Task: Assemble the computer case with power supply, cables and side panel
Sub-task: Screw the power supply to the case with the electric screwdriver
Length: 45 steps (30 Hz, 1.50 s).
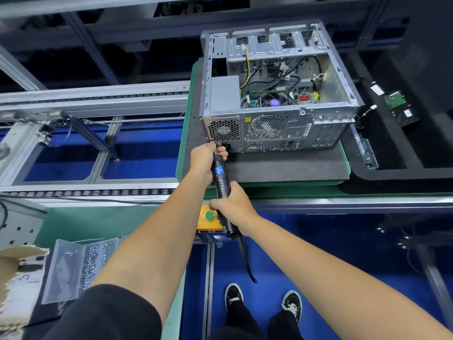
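Computer case point(277, 94) sits open-sided on the dark mat point(282, 168), past the screw tray point(73, 268); left hand point(204, 155) pinches the electric screwdriver point(220, 179) tip at its rear corner, right hand point(232, 209) grips the handle

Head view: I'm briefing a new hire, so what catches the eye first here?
The open computer case on the dark mat, centre right, its wiring exposed. In front of it the right hand grips a black electric screwdriver, while the left hand pinches its tip at the case's rear lower corner.
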Each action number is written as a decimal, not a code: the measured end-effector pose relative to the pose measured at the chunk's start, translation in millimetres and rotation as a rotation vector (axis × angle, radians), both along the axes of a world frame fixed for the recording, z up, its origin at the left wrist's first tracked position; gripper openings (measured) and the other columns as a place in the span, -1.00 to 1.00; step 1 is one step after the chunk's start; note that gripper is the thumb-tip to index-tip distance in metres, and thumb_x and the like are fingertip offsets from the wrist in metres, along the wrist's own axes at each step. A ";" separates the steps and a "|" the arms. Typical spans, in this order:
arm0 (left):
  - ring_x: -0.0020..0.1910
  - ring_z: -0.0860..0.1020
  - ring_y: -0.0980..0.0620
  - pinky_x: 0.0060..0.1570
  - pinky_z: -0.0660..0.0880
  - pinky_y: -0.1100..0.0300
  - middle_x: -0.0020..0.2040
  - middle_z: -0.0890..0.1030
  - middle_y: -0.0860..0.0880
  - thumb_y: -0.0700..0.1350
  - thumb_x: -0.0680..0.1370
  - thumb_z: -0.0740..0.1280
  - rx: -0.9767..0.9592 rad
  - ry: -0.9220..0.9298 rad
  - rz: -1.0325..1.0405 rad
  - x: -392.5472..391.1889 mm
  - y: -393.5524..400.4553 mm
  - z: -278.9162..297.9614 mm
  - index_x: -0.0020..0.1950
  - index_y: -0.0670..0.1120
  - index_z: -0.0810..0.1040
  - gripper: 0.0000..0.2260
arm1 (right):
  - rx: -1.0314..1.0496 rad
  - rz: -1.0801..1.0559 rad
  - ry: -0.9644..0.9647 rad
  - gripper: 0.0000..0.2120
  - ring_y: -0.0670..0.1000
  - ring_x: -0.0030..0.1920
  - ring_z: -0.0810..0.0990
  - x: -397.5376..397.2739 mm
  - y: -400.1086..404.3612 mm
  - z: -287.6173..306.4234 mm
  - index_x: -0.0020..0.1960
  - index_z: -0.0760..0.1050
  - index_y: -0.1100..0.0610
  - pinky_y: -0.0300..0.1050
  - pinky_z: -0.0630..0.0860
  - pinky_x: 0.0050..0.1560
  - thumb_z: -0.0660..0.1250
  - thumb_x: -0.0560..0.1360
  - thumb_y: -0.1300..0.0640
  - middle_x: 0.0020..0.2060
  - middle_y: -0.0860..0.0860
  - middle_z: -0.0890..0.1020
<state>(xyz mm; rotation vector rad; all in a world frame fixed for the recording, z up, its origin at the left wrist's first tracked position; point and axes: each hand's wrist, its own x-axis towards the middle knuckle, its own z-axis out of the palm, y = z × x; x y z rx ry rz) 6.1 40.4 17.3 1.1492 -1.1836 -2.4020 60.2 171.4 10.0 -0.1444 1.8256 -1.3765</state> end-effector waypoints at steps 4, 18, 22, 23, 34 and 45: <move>-0.38 0.40 0.05 -0.36 0.44 0.28 -0.38 0.42 -0.05 -0.25 0.63 0.08 0.191 0.118 -0.021 6.6 -3.6 -2.1 -0.11 -0.22 0.43 -0.81 | -0.028 -0.017 -0.016 -0.55 0.07 -0.32 0.52 2.7 -2.6 -1.2 0.05 0.36 0.13 -0.05 0.55 -0.33 0.56 0.31 0.19 -0.15 0.13 0.51; -0.38 0.53 0.00 -0.34 0.54 0.20 -0.31 0.52 -0.14 -0.28 0.59 0.27 0.129 0.122 0.105 5.7 -5.2 -6.8 -0.07 -0.28 0.47 -0.93 | -0.092 -0.015 -0.089 -0.62 0.02 -0.46 0.52 1.7 -3.0 -1.2 0.10 0.34 0.17 -0.09 0.52 -0.42 0.42 0.38 0.35 -0.20 0.13 0.49; -0.37 0.53 0.00 -0.32 0.55 0.19 -0.31 0.53 -0.14 -0.29 0.57 0.28 0.125 0.126 0.109 6.4 -5.3 -7.0 -0.04 -0.29 0.47 -0.95 | -0.117 -0.016 -0.111 -0.64 -0.02 -0.49 0.52 1.3 -2.7 -0.9 0.08 0.34 0.14 -0.11 0.51 -0.43 0.41 0.39 0.35 -0.24 0.10 0.50; -0.37 0.53 0.00 -0.32 0.55 0.19 -0.30 0.54 -0.14 -0.30 0.57 0.29 0.121 0.123 0.108 6.6 -5.4 -7.6 -0.03 -0.29 0.47 -0.95 | -0.121 -0.017 -0.119 -0.64 -0.02 -0.49 0.52 1.2 -2.8 -0.8 0.08 0.34 0.13 -0.11 0.51 -0.43 0.40 0.39 0.35 -0.24 0.10 0.50; -0.42 0.56 -0.02 -0.39 0.53 0.18 -0.38 0.58 -0.15 -0.27 0.54 0.34 0.013 0.035 0.131 3.2 -5.1 -5.4 -0.13 -0.24 0.49 -0.93 | -0.219 -0.029 -0.193 -0.67 0.01 -0.48 0.53 1.8 -1.5 2.7 0.07 0.36 0.14 -0.11 0.52 -0.43 0.42 0.42 0.34 -0.28 0.12 0.50; -0.41 0.54 -0.04 -0.39 0.53 0.18 -0.27 0.55 -0.21 -0.29 0.54 0.33 -0.015 -0.015 0.078 3.4 -10.1 1.1 -0.10 -0.27 0.47 -0.93 | -0.293 -0.094 -0.266 -0.72 0.07 -0.45 0.49 10.5 -8.3 3.1 0.00 0.35 0.16 -0.10 0.51 -0.41 0.41 0.42 0.34 -0.32 0.14 0.49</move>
